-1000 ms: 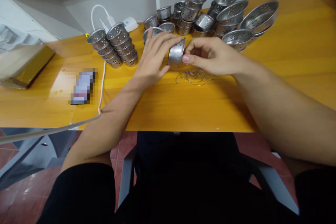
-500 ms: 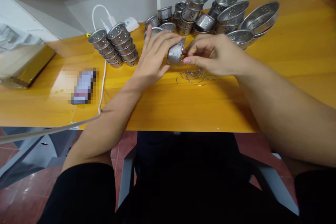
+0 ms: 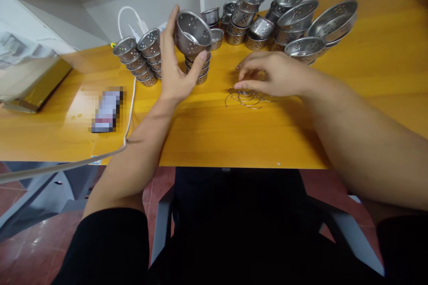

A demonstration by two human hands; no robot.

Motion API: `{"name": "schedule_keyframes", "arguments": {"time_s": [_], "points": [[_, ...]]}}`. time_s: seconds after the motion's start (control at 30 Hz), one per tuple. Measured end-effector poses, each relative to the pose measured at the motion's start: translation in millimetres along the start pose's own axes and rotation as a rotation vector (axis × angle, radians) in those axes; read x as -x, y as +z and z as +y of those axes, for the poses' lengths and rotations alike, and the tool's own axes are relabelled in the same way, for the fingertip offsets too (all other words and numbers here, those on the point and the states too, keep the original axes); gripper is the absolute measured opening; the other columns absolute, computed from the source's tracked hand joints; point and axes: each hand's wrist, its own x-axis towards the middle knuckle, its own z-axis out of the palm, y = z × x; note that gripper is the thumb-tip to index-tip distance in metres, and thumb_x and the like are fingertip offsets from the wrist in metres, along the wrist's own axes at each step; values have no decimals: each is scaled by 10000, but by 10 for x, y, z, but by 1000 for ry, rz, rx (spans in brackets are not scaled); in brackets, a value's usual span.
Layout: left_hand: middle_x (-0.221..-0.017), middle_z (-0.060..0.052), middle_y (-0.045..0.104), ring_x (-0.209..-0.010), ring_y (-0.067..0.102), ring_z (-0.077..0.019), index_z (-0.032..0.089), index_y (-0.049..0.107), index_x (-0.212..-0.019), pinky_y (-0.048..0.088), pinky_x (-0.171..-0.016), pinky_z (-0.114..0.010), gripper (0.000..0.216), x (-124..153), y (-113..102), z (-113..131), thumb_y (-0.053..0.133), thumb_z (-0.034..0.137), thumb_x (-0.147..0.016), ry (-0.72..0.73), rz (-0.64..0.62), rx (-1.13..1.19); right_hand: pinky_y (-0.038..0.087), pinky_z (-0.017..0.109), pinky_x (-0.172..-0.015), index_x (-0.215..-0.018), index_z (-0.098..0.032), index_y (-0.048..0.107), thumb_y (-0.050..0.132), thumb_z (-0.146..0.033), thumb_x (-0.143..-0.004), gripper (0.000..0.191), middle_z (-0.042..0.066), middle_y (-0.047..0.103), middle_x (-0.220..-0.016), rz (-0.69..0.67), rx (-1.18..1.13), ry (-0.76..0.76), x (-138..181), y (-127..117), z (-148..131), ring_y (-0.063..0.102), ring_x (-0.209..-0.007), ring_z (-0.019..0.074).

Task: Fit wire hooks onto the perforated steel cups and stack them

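My left hand (image 3: 176,69) grips a perforated metal cup (image 3: 194,35), thumb on the near side and fingers round the far left side. The cup is tilted, its mouth toward me, directly above a short stack of similar cups (image 3: 201,75); whether it touches them I cannot tell. My right hand (image 3: 267,73) hovers over a loose pile of thin, curved metal wires (image 3: 245,100). Its fingers are loosely bent, with a small gap between thumb and forefinger, and nothing shows between them.
Two stacks of perforated cups (image 3: 135,64) stand at left behind a phone (image 3: 107,110). More cups and wider perforated bowls (image 3: 332,24) crowd the back. A white cable (image 3: 130,116) crosses the table beside my left forearm. A box (image 3: 36,84) sits far left.
My left hand has moved left with the cup and turned its mouth toward me. The cup is away from my right hand, whose fingers have parted slightly and moved little.
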Motion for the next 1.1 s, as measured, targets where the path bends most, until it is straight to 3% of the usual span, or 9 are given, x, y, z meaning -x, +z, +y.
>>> {"name": "schedule_keyframes", "arguments": {"time_s": [0.1,0.2,0.3,0.43,0.57,0.63,0.77,0.93,1.1], "points": [[-2069,32,331,-1982,192,-319,508,-85,-1922,218,-1673,-637,1021,49,162,-430,350,984,-1129,-95,-69,97,639,793,-1037,-965,-354,835,742,-1070,-973,723,139,792,-1118,-100,88,44,6,35,278,751,-1005,433],[-2030,54,389,-1842,381,-369,513,49,-1890,296,-1637,-701,1257,82,385,-846,434,1221,-925,-133,107,174,590,867,-1216,-1110,-354,875,732,-1035,-1016,703,179,803,-1320,-57,97,22,15,86,354,771,-1238,501],[-2035,75,389,-1866,313,-326,499,51,-1894,244,-1641,-710,1137,97,565,-1032,264,1178,-1007,-129,48,141,485,909,-1369,-1385,-300,868,771,-967,-1063,746,236,762,-1536,49,80,6,1,159,230,709,-1475,573],[-2116,112,248,-1998,-102,-265,400,-147,-1947,-37,-1698,-719,1049,110,648,-926,-5,1016,-1109,-147,-120,125,413,845,-1497,-1822,-386,643,770,-898,-1106,889,118,637,-1862,101,43,-4,-49,293,7,603,-1688,557],[-2141,191,-18,-2030,68,-203,518,-271,-1927,207,-1712,-585,1073,102,495,-614,138,1049,-1089,-106,3,148,358,771,-1574,-1999,-514,362,768,-863,-1113,1036,-91,411,-2029,72,5,-50,-98,438,-62,474,-1836,496],[-2131,197,91,-2018,-52,-109,548,-351,-1903,144,-1723,-549,1004,91,367,-462,228,908,-1166,-62,-137,58,353,764,-1578,-2047,-441,267,772,-822,-1132,1113,-52,337,-2061,64,-6,-99,-118,490,-59,431,-1871,475],[-2069,190,350,-1976,-71,-37,560,-397,-1876,110,-1711,-457,1195,71,234,-358,518,816,-1151,-9,-336,-28,402,743,-1557,-2067,-389,222,789,-758,-1161,1130,2,319,-2070,53,-68,-154,-141,528,-95,439,-1872,455],[-2083,61,386,-1996,256,-165,542,-242,-1948,298,-1682,-557,918,82,349,-487,251,804,-1219,-107,-184,20,397,692,-1570,-2073,-465,135,763,-695,-1193,1105,-52,261,-2085,51,-98,-163,-163,539,-123,396,-1900,398],[-1967,-41,572,-1921,466,-273,552,-57,-1966,438,-1600,-663,902,129,353,-493,305,866,-1202,-122,-194,57,436,732,-1538,-2076,-462,95,789,-750,-1133,1206,-75,233,-2092,40,-82,-131,-195,578,-76,361,-1904,446]]}}
